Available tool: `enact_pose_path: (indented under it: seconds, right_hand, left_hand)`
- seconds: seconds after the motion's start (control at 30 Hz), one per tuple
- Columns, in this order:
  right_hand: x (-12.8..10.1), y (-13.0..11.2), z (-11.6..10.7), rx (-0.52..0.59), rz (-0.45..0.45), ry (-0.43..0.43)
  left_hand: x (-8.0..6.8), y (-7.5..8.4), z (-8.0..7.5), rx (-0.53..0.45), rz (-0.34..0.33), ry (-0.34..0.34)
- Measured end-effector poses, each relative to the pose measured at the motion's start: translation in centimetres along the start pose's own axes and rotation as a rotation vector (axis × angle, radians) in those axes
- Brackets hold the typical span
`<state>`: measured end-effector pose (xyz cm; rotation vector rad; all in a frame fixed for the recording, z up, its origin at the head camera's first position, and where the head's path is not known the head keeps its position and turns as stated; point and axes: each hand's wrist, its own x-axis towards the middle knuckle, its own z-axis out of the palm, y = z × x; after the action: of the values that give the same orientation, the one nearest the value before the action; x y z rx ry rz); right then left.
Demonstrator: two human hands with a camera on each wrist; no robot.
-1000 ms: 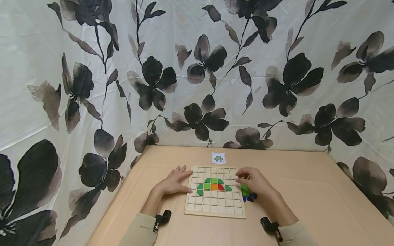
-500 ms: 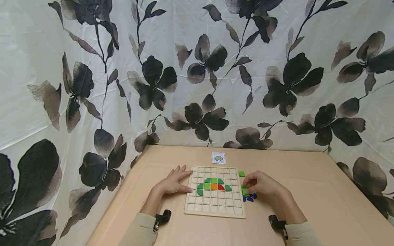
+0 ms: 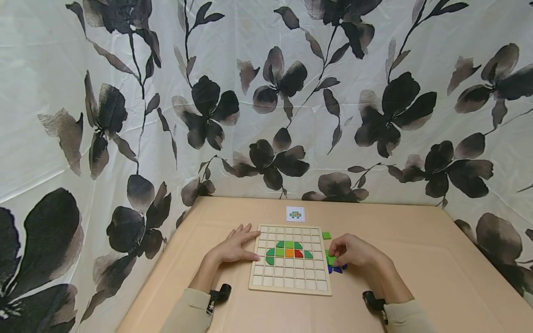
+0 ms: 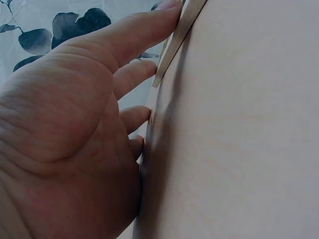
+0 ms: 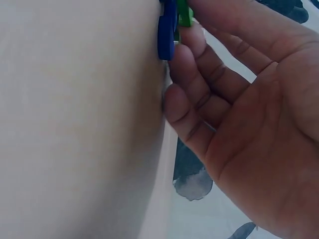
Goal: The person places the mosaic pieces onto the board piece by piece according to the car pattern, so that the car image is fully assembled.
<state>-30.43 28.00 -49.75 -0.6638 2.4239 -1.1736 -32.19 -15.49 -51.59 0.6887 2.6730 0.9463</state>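
L hand (image 3: 234,248) lies flat on the beige tabletop (image 3: 416,268), fingers straight, tips touching the left edge of the square wooden grid board (image 3: 290,277); grip holds nothing. R hand (image 3: 354,252) sits just right of the board, fingers curled over a small pile of flat green and blue wooden pieces (image 3: 334,264). Wrist view: fingertips (image 5: 182,57) touch a green piece and a blue piece, but can't tell if the grip is pinching one. On the board, green, orange & red pieces (image 3: 289,250) fill mid cells. A lone green square piece (image 3: 326,235) lies by the board's far right corner. Small pattern card (image 3: 295,213) lies beyond the board.
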Motion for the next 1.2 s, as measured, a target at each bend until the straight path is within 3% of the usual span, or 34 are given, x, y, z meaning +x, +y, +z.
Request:
enact_pose_path:
  seconds: [0.73, 1.2]
  right_hand:
    - [-0.27, -0.21, -0.09, 0.092, -0.076, 0.035]
    - [0.29, -0.29, 0.72, 0.017, -0.068, -0.031]
  left_hand:
    - [0.03, -0.12, 0.02, 0.010, 0.003, 0.006]
    - [-0.01, -0.13, 0.05, 0.008, -0.006, 0.004]
